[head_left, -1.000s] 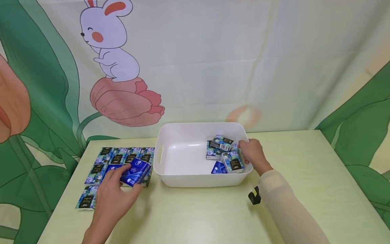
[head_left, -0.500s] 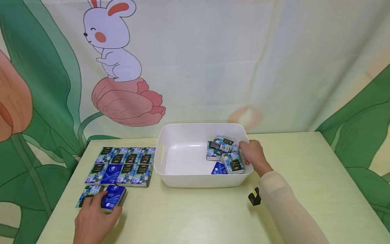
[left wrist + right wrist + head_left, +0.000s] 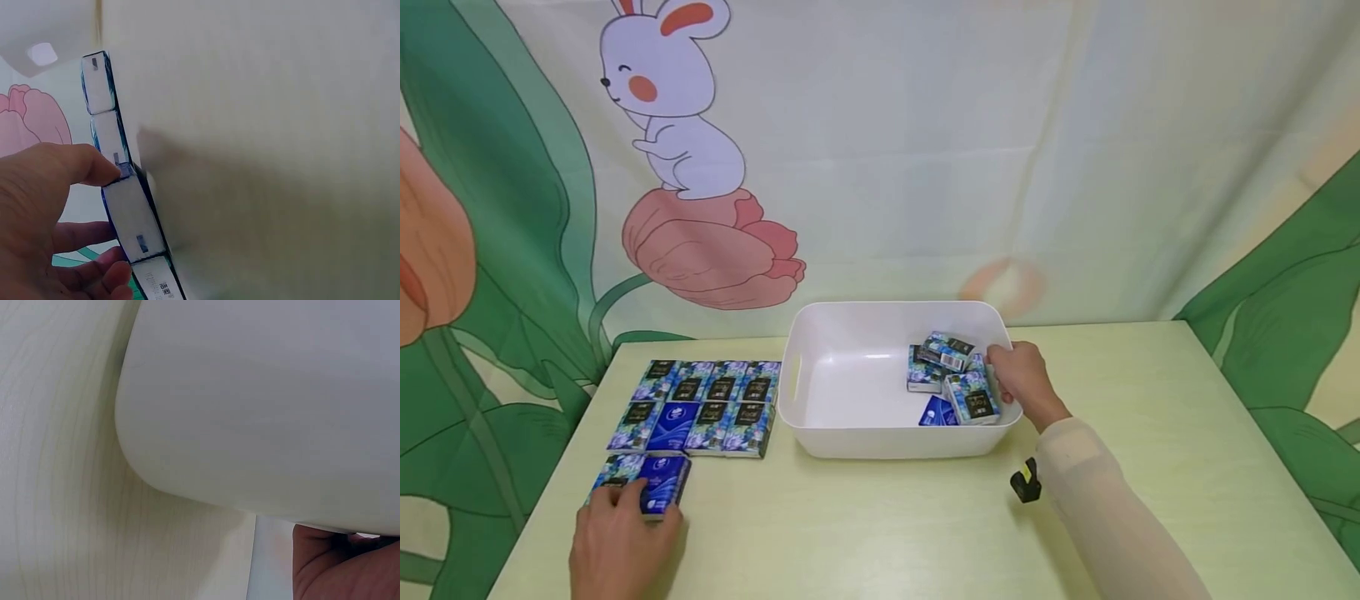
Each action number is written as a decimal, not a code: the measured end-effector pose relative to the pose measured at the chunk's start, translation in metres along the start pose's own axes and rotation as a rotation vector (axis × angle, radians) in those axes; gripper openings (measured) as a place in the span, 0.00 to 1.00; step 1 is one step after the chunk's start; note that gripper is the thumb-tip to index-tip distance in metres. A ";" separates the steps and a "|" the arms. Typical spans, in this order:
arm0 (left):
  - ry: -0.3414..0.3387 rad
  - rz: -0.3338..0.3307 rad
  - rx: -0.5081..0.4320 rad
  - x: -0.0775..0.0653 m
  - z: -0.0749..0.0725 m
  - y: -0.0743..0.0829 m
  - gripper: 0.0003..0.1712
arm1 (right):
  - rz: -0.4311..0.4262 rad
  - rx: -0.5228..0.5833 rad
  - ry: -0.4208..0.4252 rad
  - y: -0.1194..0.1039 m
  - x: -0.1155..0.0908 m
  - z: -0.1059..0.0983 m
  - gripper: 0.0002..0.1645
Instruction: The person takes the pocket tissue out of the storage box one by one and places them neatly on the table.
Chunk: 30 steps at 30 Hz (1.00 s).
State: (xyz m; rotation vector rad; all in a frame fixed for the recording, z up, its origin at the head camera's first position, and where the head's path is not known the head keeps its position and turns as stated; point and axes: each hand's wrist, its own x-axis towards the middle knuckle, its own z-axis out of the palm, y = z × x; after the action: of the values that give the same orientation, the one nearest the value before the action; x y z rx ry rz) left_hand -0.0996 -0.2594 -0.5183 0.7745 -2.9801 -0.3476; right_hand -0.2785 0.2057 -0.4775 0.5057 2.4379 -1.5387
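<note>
My left hand (image 3: 620,537) pinches a blue tissue pack (image 3: 666,480) between thumb and fingers, low on the table beside a floral tissue pack (image 3: 619,469). In the left wrist view the thumb presses the end of that pack (image 3: 132,215), which lies in line with other packs. Behind it are two rows of packs, mostly floral, with one blue pack (image 3: 672,426) among them. My right hand (image 3: 1024,382) grips the right side handle of a white plastic bin (image 3: 887,443); its fingertips are hidden by the wall. Several floral packs (image 3: 972,400) and a blue one (image 3: 937,412) lie inside, at the right.
The bin stands on a pale wooden table (image 3: 880,533), just right of the rows. A small black object with a yellow mark (image 3: 1026,482) shows at the right sleeve. Behind the table hangs a printed curtain (image 3: 910,167) with a rabbit and flowers.
My left hand has carried the blue pack from above the rows toward me and left, down beside the floral pack in front. My right hand has stayed on the bin.
</note>
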 end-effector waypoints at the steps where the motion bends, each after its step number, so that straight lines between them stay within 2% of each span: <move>1: -0.005 0.004 0.006 0.001 0.000 0.001 0.36 | -0.002 -0.002 -0.003 0.000 0.000 0.000 0.20; 7: -0.009 0.053 0.044 0.007 -0.004 0.006 0.36 | 0.000 -0.003 0.002 0.000 0.001 0.000 0.19; 9: 0.009 0.084 0.038 0.006 -0.006 0.010 0.35 | 0.004 -0.002 -0.003 -0.001 0.001 0.000 0.19; 14: 0.071 0.221 -0.058 0.002 -0.019 0.027 0.33 | 0.015 -0.004 -0.005 -0.001 0.000 0.001 0.18; 23: 0.251 0.525 -0.219 -0.004 -0.048 0.083 0.27 | 0.013 -0.009 0.001 -0.002 0.000 0.001 0.19; 26: 0.270 0.636 -0.257 -0.002 -0.056 0.106 0.25 | 0.009 -0.016 0.004 -0.002 0.000 0.001 0.19; 30: 0.244 0.765 -0.267 0.003 -0.063 0.137 0.24 | 0.012 -0.015 0.000 -0.001 0.000 0.002 0.19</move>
State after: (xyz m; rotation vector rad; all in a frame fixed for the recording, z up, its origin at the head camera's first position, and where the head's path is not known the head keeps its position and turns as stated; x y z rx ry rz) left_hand -0.1609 -0.1571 -0.4264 -0.3296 -2.6519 -0.5264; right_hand -0.2788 0.2039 -0.4776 0.5166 2.4395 -1.5145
